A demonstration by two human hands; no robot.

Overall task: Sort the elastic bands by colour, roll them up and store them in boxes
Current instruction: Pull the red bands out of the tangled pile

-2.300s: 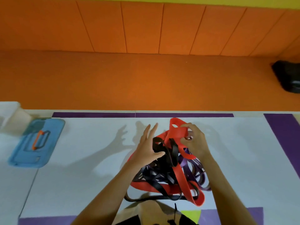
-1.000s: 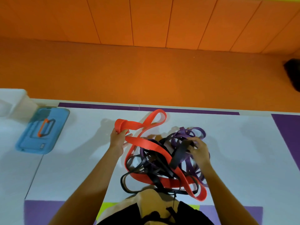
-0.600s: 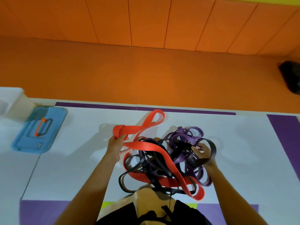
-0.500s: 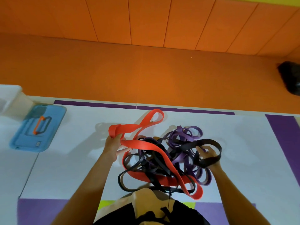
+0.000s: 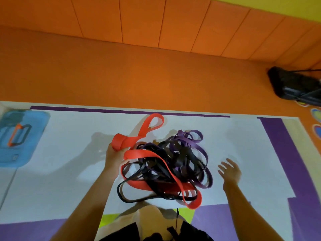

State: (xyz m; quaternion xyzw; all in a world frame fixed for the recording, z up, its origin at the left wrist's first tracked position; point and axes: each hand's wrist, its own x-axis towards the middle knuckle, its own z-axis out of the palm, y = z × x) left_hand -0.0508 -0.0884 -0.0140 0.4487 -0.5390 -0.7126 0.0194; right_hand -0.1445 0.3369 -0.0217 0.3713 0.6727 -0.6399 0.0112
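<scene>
- The tangle of elastic bands lies in a heap in the middle of the white mat, just in front of the person; red, black and purple loops are knotted through one another
- The left hand sits at the heap's left edge, fingers curled round a doubled-over end of the wide red band; one loop of that band reaches up and away towards the far edge of the mat, while the rest runs down through the pile and comes out at its near right corner
- The right hand hovers just right of the heap, palm down, fingers spread and straight; it holds nothing and touches no band
- The purple bands bunch on the heap's far right; the black bands fill its centre, with a thin loop spilling to the near left
- A blue lid with an orange-and-black handle lies at the mat's far left, well apart from the heap
- A black bag rests on the orange padding at the upper right
</scene>
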